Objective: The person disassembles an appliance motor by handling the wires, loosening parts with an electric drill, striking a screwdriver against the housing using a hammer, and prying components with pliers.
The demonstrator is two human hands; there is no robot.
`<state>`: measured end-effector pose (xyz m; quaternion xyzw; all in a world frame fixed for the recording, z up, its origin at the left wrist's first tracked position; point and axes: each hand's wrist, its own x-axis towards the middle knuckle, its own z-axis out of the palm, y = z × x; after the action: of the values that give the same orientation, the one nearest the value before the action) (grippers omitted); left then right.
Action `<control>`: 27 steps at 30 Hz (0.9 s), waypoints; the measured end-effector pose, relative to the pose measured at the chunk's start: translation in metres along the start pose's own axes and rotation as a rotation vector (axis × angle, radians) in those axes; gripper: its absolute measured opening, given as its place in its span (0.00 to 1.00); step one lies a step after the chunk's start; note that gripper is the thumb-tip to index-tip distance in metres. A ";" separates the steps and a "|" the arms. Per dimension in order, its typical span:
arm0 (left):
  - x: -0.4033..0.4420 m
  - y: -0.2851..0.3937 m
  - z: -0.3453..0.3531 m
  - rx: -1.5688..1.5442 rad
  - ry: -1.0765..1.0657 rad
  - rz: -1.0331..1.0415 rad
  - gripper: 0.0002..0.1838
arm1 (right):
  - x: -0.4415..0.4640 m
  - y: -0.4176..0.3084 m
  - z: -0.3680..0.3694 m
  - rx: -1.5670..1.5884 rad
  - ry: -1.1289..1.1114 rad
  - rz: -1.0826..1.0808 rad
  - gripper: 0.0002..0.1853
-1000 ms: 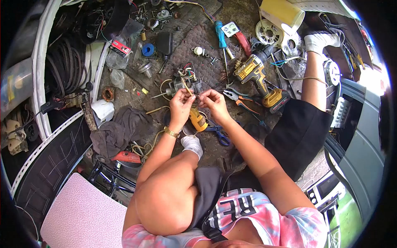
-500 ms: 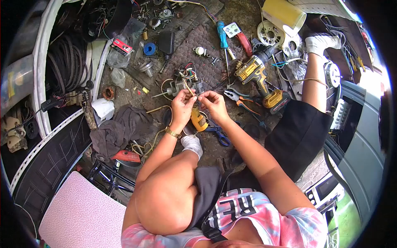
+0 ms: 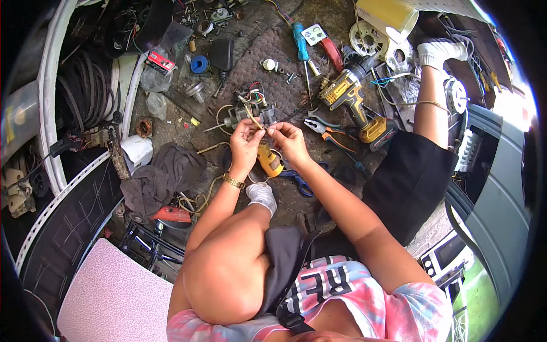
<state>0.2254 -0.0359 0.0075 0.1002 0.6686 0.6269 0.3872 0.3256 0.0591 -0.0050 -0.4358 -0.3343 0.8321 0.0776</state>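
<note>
In front of my crossed legs, my left hand (image 3: pixel 246 145) is closed in a pinch on a pale yellowish cable (image 3: pixel 253 117). Fingertips of my right hand (image 3: pixel 290 143) are pinched at the cable's end, close against the left ones. The exact bit between the right fingers is too small to make out. Just beyond the hands lies a grey metal motor part (image 3: pixel 231 121) with several coloured wires. Below them, on the floor, is a yellow tool housing (image 3: pixel 269 162). Blue-handled scissors (image 3: pixel 303 185) lie beside that housing, partly hidden by my right forearm.
To the right lie a yellow-black cordless drill (image 3: pixel 348 97), orange-handled pliers (image 3: pixel 333 137) and a blue screwdriver (image 3: pixel 300 43). At the left are a dark cloth (image 3: pixel 162 174), a red-bodied tool (image 3: pixel 171 214) and a blue spool (image 3: pixel 199 64). A pink stool seat (image 3: pixel 111 290) stands lower left.
The view has shifted slightly, so the floor items appear a little higher and further left. Both hands stay together at the cable; its upper part is now bent differently above my left fingers.
</note>
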 end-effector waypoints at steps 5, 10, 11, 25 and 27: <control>0.000 -0.002 0.001 -0.016 0.007 0.007 0.14 | 0.000 0.003 0.000 0.055 0.012 0.012 0.05; 0.000 -0.002 0.000 0.015 0.005 -0.009 0.13 | -0.002 0.001 0.005 0.052 0.059 -0.024 0.04; 0.000 -0.001 0.001 0.031 0.008 -0.010 0.13 | -0.002 0.000 0.006 0.023 0.076 -0.012 0.04; -0.002 -0.004 0.005 0.223 0.050 0.118 0.11 | 0.004 0.004 0.020 0.016 0.242 0.140 0.05; 0.000 -0.002 0.004 0.242 0.033 0.118 0.11 | 0.003 0.005 0.020 0.135 0.209 0.186 0.06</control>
<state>0.2292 -0.0331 0.0058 0.1749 0.7387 0.5648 0.3238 0.3088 0.0468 -0.0017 -0.5430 -0.2260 0.8062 0.0637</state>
